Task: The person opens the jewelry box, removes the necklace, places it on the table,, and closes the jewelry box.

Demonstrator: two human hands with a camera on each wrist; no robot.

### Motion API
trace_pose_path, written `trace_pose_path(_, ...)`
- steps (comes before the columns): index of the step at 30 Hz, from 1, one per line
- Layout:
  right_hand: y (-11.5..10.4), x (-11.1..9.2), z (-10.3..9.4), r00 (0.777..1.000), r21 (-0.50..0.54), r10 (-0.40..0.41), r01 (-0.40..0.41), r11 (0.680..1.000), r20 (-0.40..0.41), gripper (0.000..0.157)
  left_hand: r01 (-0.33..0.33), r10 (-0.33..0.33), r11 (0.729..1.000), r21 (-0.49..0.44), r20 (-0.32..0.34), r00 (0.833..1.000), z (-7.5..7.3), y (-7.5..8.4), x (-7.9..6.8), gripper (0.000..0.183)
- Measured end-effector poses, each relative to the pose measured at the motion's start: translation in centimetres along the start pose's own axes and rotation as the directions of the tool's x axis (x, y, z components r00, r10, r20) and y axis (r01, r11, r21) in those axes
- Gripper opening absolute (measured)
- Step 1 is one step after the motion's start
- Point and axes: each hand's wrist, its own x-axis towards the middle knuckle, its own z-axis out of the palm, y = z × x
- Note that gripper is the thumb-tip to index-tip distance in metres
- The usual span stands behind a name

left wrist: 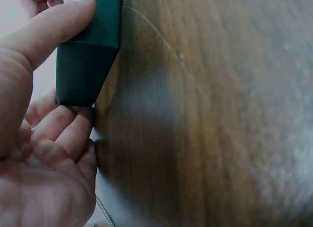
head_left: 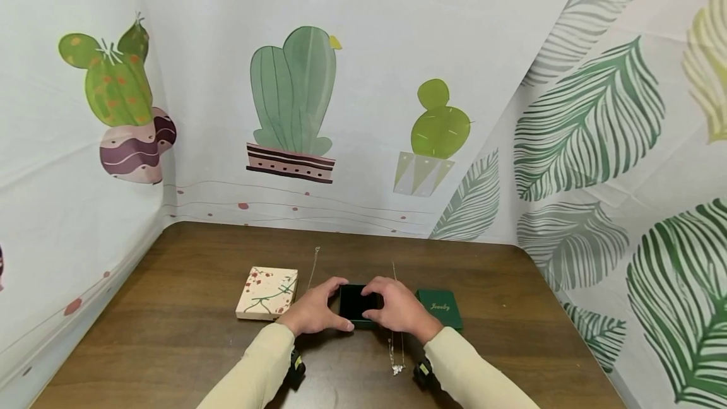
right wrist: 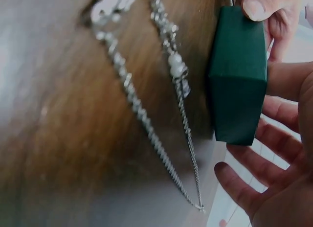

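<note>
A small dark green box (head_left: 356,324) with a black inside (head_left: 354,302) sits between the hands. My left hand (head_left: 315,309) grips its left side, thumb on the near wall and fingers at the far side; the thumb (left wrist: 73,16) shows on the green wall. Over the right part of the box is my right hand (head_left: 400,307), thumb and forefinger reaching onto the black inside with a gap between them. In the right wrist view its other fingers (right wrist: 274,139) are spread beyond the green wall. A silver necklace (right wrist: 139,109) with a pendant (head_left: 397,369) lies beside the box, partly hidden under the right hand.
A green lid (head_left: 440,308) with gold lettering lies right of the right hand. Left of the hands is a cream box (head_left: 267,293) with a floral print. Another thin chain (head_left: 315,267) extends behind the left hand. A patterned cloth (head_left: 363,81) hangs behind the wooden table (head_left: 187,308).
</note>
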Motion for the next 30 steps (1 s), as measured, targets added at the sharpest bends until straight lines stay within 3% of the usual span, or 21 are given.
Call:
trace_pose_path(12, -0.6, 0.1, 0.3, 1.000, -0.041, 0.022, -0.021, 0.999, 0.011, 0.020, 0.001, -0.001, 1.000, -0.001, 0.005, 1.000, 0.1, 0.1, 0.0, 0.093)
trace_pose_path(26, -0.3, -0.9, -0.1, 0.998, -0.087, -0.034, 0.038, 0.995, 0.051, 0.019, -0.012, 0.012, 1.000, -0.004, 0.000, 1.000, 0.1, 0.1, -0.1, 0.092)
trace_pose_path(30, -0.2, -1.2, -0.5, 0.996, -0.104, -0.086, 0.089, 0.991, 0.036, 0.020, -0.014, 0.014, 1.000, -0.006, 0.001, 1.000, 0.1, 0.2, -0.2, 0.091)
